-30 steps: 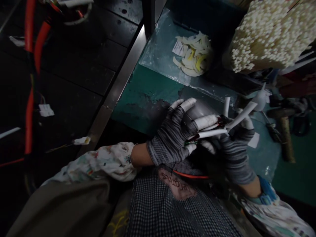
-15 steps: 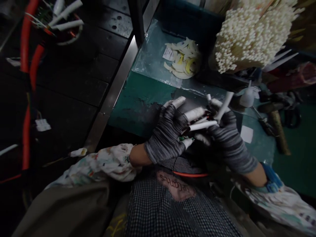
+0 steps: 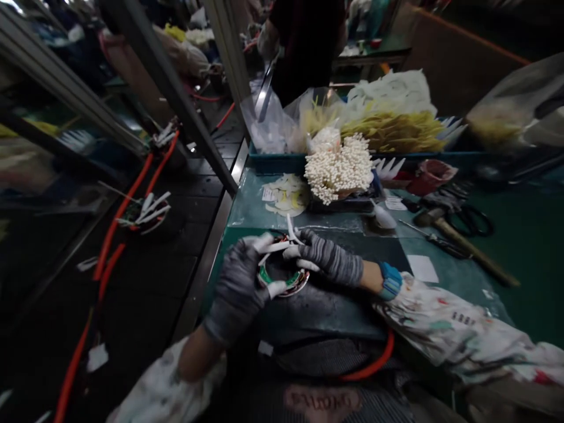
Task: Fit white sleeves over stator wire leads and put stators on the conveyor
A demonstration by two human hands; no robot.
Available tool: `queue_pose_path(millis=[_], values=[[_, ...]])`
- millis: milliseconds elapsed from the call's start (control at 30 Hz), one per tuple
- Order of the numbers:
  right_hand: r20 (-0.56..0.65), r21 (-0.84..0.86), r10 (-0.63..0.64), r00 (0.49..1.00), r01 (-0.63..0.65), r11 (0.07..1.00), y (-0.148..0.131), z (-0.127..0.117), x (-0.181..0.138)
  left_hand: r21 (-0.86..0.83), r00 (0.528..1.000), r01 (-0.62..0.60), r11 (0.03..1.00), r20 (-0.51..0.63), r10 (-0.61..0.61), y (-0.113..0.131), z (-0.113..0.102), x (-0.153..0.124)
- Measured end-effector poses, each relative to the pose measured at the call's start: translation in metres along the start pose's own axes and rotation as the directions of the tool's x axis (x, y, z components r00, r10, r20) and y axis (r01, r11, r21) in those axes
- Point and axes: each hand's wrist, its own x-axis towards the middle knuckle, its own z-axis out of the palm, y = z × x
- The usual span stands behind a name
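A ring-shaped motor stator [image 3: 265,275], with green insulation and dark windings, is held over the dark work surface. White tube sleeves [image 3: 277,247] and wires stick out from its far side. My left hand [image 3: 238,288], in a grey striped glove with white fingertips, grips the ring's left side, thumb at the near rim. My right hand [image 3: 332,257], gloved alike, has its fingers closed at the white sleeves by the ring's far right edge. What exactly sits between these fingertips is partly hidden.
Beyond my hands lie a pile of pale and yellow strips [image 3: 288,197] and a bundle of thin white sticks [image 3: 337,167]. A hammer [image 3: 473,247] and scissors [image 3: 473,220] lie right. Metal posts [image 3: 176,100] and another stator [image 3: 152,220] are left. A person [image 3: 308,47] stands at the back.
My view has tilted up and shows more of the bench's far side. The stator is now seen as an open ring, and my right hand has moved to its far right edge.
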Motion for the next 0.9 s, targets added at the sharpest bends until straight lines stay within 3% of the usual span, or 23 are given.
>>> queue_pose_path(millis=[100,167,233,300,367,433,533,600,667,767,900], values=[[-0.166,0.023,-0.015,0.986,0.019,1.000,0.003,0.002,0.000,0.277,0.965,-0.263,0.924,0.073,0.252,0.024,0.001,-0.007],[-0.279,-0.044,-0.001,0.960,-0.012,0.999,-0.001,-0.011,-0.006,0.362,0.945,-0.326,0.873,0.109,0.307,0.038,0.002,-0.009],[-0.451,-0.219,-0.007,0.892,-0.104,0.970,-0.004,-0.036,-0.015,0.421,0.943,-0.329,0.845,0.108,0.314,0.047,0.002,-0.012],[-0.640,-0.429,-0.060,0.766,-0.291,0.855,-0.003,-0.068,-0.023,0.486,0.946,-0.315,0.815,0.085,0.314,0.053,0.004,-0.019],[-0.700,-0.579,-0.110,0.705,-0.471,0.666,0.003,-0.098,-0.026,0.554,0.945,-0.306,0.775,0.081,0.315,0.055,0.004,-0.028],[-0.660,-0.672,-0.081,0.747,-0.539,0.508,0.012,-0.117,-0.024,0.588,0.934,-0.332,0.737,0.098,0.343,0.054,0.003,-0.035],[-0.618,-0.711,0.014,0.786,-0.567,0.415,0.023,-0.127,-0.017,0.556,0.913,-0.381,0.739,0.099,0.397,0.045,0.002,-0.039],[-0.633,-0.686,0.021,0.774,-0.573,0.448,0.026,-0.127,-0.013,0.506,0.905,-0.388,0.770,0.052,0.422,0.036,0.005,-0.040],[-0.630,-0.657,-0.015,0.776,-0.523,0.544,0.026,-0.126,-0.014,0.441,0.906,-0.368,0.818,-0.027,0.422,0.030,0.013,-0.042],[-0.615,-0.625,-0.094,0.783,-0.411,0.664,0.023,-0.123,-0.020,0.334,0.936,-0.252,0.908,-0.155,0.316,0.030,0.029,-0.047],[-0.687,-0.493,-0.174,0.705,-0.276,0.825,-0.002,-0.110,-0.022,0.220,0.949,-0.134,0.966,-0.253,0.189,0.035,0.049,-0.044]])
